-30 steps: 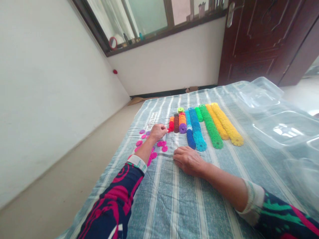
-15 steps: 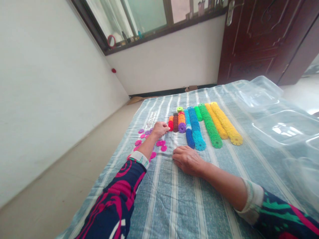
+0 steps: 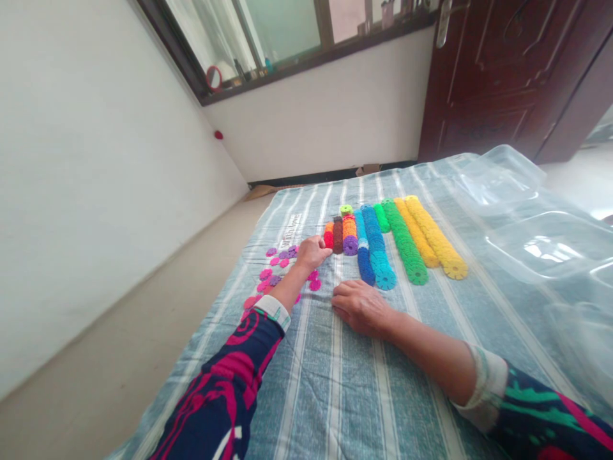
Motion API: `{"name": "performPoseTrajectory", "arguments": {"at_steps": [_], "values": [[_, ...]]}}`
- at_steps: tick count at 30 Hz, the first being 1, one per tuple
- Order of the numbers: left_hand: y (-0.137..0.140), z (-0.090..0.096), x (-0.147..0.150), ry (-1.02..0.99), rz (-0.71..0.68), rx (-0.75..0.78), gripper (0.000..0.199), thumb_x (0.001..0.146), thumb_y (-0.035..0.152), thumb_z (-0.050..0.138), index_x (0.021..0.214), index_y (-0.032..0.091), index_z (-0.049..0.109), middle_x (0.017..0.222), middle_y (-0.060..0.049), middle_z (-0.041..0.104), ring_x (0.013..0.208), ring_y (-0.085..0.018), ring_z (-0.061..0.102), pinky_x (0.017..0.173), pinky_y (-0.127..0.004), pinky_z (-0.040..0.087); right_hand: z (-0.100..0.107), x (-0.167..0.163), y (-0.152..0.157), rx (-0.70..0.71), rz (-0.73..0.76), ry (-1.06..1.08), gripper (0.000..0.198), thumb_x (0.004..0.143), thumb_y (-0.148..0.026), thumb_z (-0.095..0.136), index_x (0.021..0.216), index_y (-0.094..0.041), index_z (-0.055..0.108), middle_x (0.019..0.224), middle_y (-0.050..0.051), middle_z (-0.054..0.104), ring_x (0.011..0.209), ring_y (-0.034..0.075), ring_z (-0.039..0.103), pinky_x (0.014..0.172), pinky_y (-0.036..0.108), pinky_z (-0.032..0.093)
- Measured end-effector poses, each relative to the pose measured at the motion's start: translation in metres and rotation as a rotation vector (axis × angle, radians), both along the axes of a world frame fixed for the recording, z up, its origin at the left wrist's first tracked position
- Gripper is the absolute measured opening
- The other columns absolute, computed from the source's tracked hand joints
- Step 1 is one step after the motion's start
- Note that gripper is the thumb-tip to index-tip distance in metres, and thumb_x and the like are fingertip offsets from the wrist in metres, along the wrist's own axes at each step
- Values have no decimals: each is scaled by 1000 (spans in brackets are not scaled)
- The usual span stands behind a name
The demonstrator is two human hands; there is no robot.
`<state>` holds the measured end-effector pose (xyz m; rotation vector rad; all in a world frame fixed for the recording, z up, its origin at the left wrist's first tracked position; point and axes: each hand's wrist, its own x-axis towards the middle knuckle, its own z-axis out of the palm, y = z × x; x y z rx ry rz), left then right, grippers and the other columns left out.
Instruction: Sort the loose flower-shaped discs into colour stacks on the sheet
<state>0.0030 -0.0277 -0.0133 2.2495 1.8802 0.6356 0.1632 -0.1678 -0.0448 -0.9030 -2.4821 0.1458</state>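
Observation:
My left hand [image 3: 312, 253] is pinched at the front end of a short row of red and orange notched discs [image 3: 328, 237]; whatever is between its fingertips is too small to make out. My right hand [image 3: 360, 306] rests on the striped cloth with its fingers curled under, their tips hidden. Beside the red row lie a brown row [image 3: 338, 236] and an orange row ending in purple [image 3: 350, 245]. Blue rows [image 3: 378, 255] lie just beyond my right hand. Loose pink and purple discs [image 3: 266, 275] are scattered left of my left forearm, which partly covers some.
Green [image 3: 407, 246] and yellow rows [image 3: 438, 243] of overlapping discs lie to the right. Clear plastic containers [image 3: 550, 246] stand at the right side of the striped cloth [image 3: 306, 396]. A wall, a window and a dark red door [image 3: 498, 83] are behind.
My left hand has shifted slightly right and nearer to me, at the front of the red row. Its forearm now covers more of the nearby pink discs. My right hand stays put.

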Motion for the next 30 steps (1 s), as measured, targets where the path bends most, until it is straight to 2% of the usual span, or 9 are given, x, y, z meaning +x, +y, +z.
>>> {"name": "performPoseTrajectory", "arguments": {"at_steps": [11, 16, 19, 23, 30], "values": [[5, -5, 6, 57, 49, -20, 8, 70, 21, 69, 66, 18, 64, 69, 0, 66, 68, -15, 59, 67, -25, 42, -4, 0, 1, 6, 11, 36, 17, 94, -19, 55, 78, -18, 60, 86, 4, 63, 82, 16, 52, 74, 32, 35], [-3, 1, -1, 31, 24, -6, 14, 71, 26, 69, 62, 18, 62, 65, 0, 63, 66, -15, 57, 65, -25, 40, -4, 1, 0, -4, 9, 31, 16, 94, -19, 55, 78, -18, 61, 86, 4, 63, 84, 16, 53, 75, 31, 35], [-11, 9, -22, 22, 13, 7, 18, 72, 28, 65, 58, 18, 59, 60, 1, 59, 63, -14, 55, 64, -26, 39, -3, 2, -1, -16, 4, 30, 17, 94, -18, 54, 79, -18, 62, 87, 4, 63, 84, 16, 53, 75, 31, 36], [-25, 21, -70, -10, 19, -1, 18, 70, 30, 63, 56, 19, 58, 55, 3, 56, 60, -13, 53, 61, -24, 38, -3, 3, -3, -28, 4, 45, 16, 95, -18, 54, 81, -18, 63, 88, 5, 63, 85, 17, 54, 76, 30, 37], [-61, 33, -150, -109, 141, -21, 23, 69, 39, 59, 57, 19, 60, 51, 4, 55, 55, -12, 51, 55, -23, 37, -9, 5, -3, -14, 4, 89, 18, 96, -18, 52, 83, -17, 65, 92, 6, 65, 87, 17, 56, 78, 31, 40]]}}
